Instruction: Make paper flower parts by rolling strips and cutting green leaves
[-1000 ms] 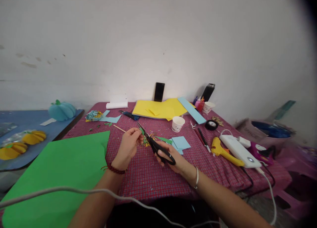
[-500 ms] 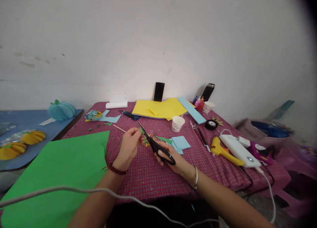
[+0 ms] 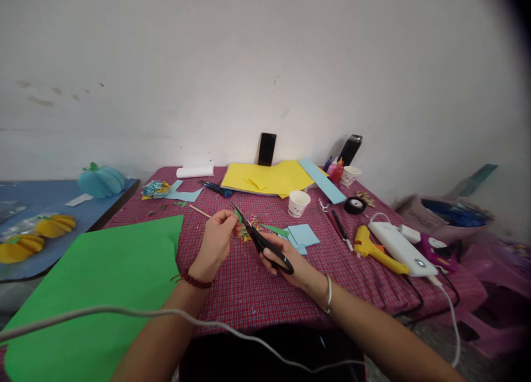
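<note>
My left hand [image 3: 218, 238] pinches a small piece of green paper [image 3: 237, 214] near the middle of the table. In my right hand [image 3: 286, 260] is a pair of black scissors [image 3: 265, 245], the blades pointing up and left at the green piece. Small yellow and green paper scraps [image 3: 249, 233] lie beneath the blades. A narrow green strip [image 3: 274, 230] and light blue paper squares [image 3: 302, 235] rest just beyond my right hand. Left of my left hand, a thin wooden stick [image 3: 199, 211] lies on the cloth.
A large green sheet [image 3: 103, 260] covers the left front. Yellow sheets [image 3: 269, 178], a paper cup [image 3: 298, 203] and blue-handled scissors [image 3: 218, 189] sit farther back. On the right are a yellow glue gun [image 3: 377, 252] and a white power strip [image 3: 402, 249]. A white cable [image 3: 178, 312] crosses in front.
The view has shifted slightly. Both hands stay almost in place, and the scissor blades look closer together around the green piece.
</note>
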Available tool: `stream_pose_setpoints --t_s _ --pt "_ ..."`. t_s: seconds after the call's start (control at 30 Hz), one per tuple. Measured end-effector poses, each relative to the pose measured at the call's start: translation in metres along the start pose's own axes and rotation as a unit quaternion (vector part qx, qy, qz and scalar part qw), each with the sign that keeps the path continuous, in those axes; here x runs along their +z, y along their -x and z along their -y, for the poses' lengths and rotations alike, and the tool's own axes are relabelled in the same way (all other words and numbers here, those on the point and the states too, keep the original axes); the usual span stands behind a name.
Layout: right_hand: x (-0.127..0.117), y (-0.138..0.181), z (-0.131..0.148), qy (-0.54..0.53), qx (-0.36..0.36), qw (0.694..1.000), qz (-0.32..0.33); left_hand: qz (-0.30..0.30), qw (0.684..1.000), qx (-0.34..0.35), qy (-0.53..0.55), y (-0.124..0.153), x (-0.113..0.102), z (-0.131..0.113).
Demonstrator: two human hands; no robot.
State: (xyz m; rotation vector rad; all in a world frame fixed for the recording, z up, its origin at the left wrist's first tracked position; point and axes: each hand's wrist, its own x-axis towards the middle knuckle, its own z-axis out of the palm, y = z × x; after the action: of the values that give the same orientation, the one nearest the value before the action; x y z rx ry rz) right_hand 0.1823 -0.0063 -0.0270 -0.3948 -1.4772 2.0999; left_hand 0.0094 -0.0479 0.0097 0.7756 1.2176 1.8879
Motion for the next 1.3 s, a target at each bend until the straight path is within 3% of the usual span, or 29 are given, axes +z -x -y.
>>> stream_pose_setpoints --t_s 1.3 --pt "-0.0010 0.0038 0.0011 0.012 0.017 1.000 -0.001 0.027 0.999 -0.029 -0.025 -0.0009 -0.0030 -0.0087"
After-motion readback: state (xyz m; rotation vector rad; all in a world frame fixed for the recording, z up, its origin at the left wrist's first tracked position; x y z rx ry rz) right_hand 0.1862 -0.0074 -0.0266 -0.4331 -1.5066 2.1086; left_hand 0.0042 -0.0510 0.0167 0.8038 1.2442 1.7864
